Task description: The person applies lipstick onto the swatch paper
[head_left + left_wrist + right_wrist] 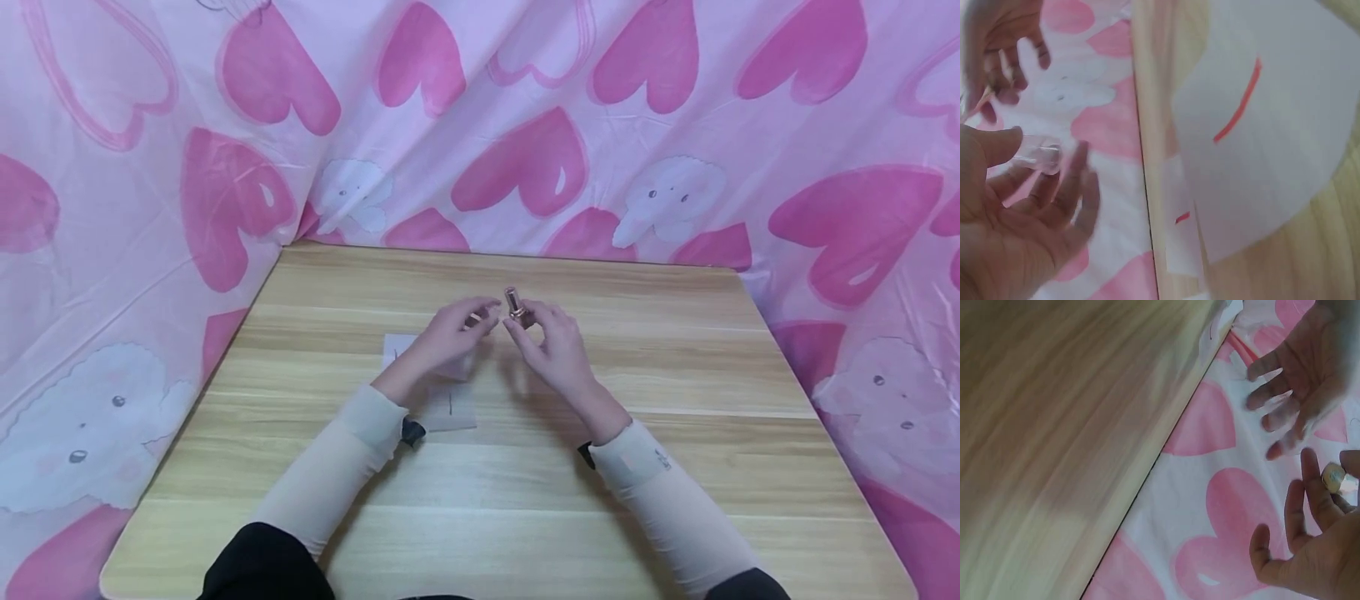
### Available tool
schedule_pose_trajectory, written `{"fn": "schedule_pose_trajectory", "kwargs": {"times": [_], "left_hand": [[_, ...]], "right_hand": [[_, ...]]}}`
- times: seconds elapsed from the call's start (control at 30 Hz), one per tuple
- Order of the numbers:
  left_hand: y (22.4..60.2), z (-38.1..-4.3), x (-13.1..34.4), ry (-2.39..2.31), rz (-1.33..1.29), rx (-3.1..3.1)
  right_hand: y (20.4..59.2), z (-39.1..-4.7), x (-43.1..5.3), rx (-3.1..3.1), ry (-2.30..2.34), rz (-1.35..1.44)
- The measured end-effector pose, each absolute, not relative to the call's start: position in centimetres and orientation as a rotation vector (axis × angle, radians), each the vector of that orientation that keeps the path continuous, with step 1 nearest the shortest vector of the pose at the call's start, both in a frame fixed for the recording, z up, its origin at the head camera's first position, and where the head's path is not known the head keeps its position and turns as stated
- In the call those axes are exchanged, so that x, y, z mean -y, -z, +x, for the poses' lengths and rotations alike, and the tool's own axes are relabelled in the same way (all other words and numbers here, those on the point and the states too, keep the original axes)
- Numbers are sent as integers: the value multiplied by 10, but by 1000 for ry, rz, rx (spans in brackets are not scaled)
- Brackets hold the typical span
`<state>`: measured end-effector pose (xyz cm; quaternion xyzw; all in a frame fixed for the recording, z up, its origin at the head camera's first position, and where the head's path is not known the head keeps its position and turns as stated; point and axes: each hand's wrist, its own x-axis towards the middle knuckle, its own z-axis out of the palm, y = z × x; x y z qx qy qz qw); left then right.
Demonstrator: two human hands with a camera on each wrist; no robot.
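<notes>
My right hand [553, 340] pinches a shiny rose-gold lipstick tube [513, 302] between thumb and fingers above the middle of the table. In the right wrist view the round end of the lipstick [1334, 477] shows between the fingertips. Close by on the left, my left hand [452, 329] holds a clear plastic cap [1040, 154] between thumb and fingers, seen best in the left wrist view. The two hands are a small gap apart. Under the left forearm lie pale paper pieces [452, 408]; up close, one sheet [1285, 144] bears a red stroke.
A light wood-grain table [675, 467] spreads under both arms. Pink cloth with hearts [525, 167] hangs behind the table and along its left and right sides. A second paper [397, 343] lies farther back, partly covered by the left wrist.
</notes>
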<state>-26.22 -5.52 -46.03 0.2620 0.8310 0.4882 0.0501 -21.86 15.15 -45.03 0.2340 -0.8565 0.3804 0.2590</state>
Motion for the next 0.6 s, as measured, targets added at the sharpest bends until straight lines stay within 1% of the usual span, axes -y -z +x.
{"fn": "schedule_pose_trajectory", "kwargs": {"times": [0.17,0.37,0.6], "left_hand": [[457,-259,67,-1678,819,-2445],[451,-255,72,-1916,719,-2391],[448,-253,72,-1989,661,-2351]], "right_hand": [[446,-219,-158,2371,-1129,703],[446,-219,-162,2374,-1174,724],[448,-220,-163,2362,-1110,746]]}}
